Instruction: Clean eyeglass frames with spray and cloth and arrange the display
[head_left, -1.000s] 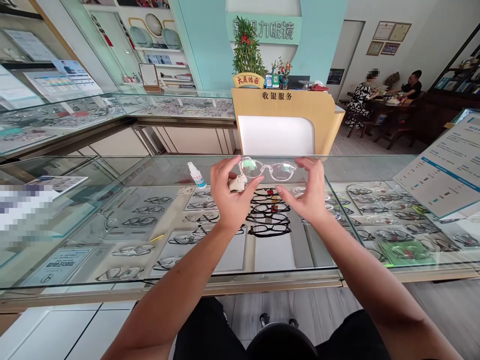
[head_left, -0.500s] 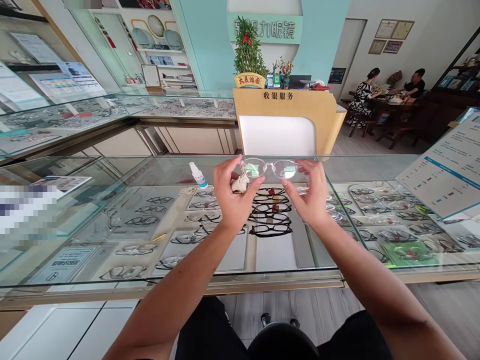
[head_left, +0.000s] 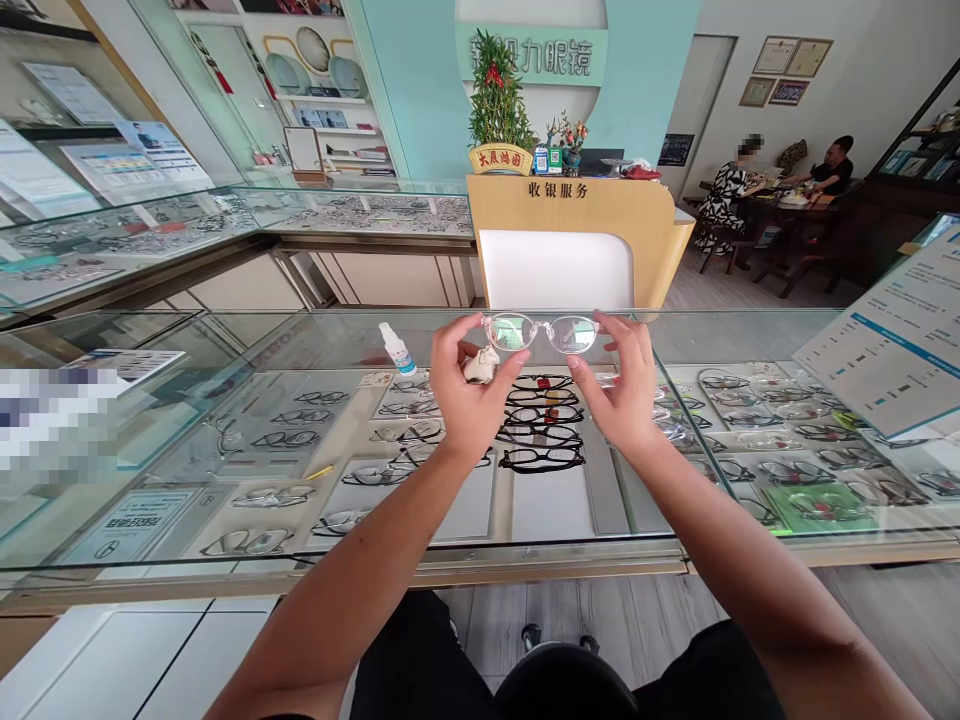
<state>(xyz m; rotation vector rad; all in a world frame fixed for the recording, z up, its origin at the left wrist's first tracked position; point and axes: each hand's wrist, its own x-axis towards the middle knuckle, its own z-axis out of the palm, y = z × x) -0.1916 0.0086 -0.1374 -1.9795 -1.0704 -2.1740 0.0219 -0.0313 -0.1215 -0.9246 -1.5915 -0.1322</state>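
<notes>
A pair of clear-framed eyeglasses (head_left: pixel 541 326) is held up above the glass counter, lenses facing me. My left hand (head_left: pixel 472 385) is closed on its left side, and a crumpled whitish cloth (head_left: pixel 481 365) shows by the fingers of that hand. My right hand (head_left: pixel 621 385) grips the right side between thumb and fingers. Light reflects greenish off both lenses. A white spray bottle (head_left: pixel 397 349) with a blue label stands on the counter to the left of my left hand. Below the hands, a column of dark-framed eyeglasses (head_left: pixel 541 458) lies under the glass.
The glass display counter (head_left: pixel 450 552) holds many frames on trays. A printed sign (head_left: pixel 889 330) leans at the right. Beyond stands a wooden cashier desk (head_left: pixel 577 208) with a plant (head_left: pixel 499 105). Two people sit at a table at the far right. A black stool seat (head_left: pixel 566 685) is below me.
The eyeglasses have tilted slightly and risen a little, so the reflections on the lenses differ. Both hands keep the same hold.
</notes>
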